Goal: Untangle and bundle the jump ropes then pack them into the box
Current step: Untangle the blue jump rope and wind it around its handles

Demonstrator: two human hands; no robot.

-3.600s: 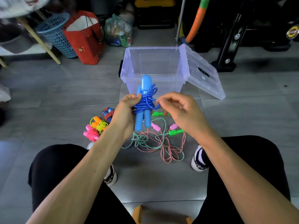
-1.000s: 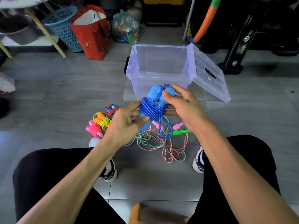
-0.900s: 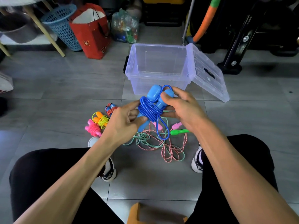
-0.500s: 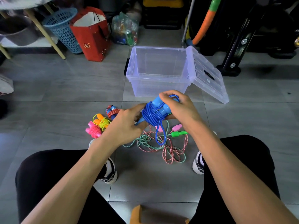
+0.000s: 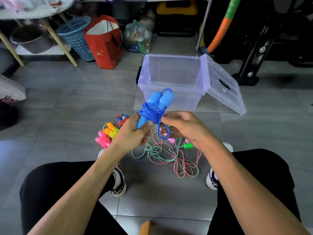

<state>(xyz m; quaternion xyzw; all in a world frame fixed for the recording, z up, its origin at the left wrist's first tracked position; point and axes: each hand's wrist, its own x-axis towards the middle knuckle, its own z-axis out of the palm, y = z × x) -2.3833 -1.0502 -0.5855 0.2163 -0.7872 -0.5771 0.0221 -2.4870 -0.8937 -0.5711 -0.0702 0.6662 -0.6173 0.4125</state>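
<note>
Above the floor, the left hand (image 5: 135, 131) grips the blue plastic jump rope bundle (image 5: 153, 110) by its handles' lower ends, long axis toward 1 o'clock; the right hand (image 5: 184, 127) pinches its hanging loop; the clear plastic box (image 5: 171, 102) stands at 12 o'clock.

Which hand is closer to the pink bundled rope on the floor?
Left. The left hand hovers just right of the pink bundle; the right hand is farther right.
</note>
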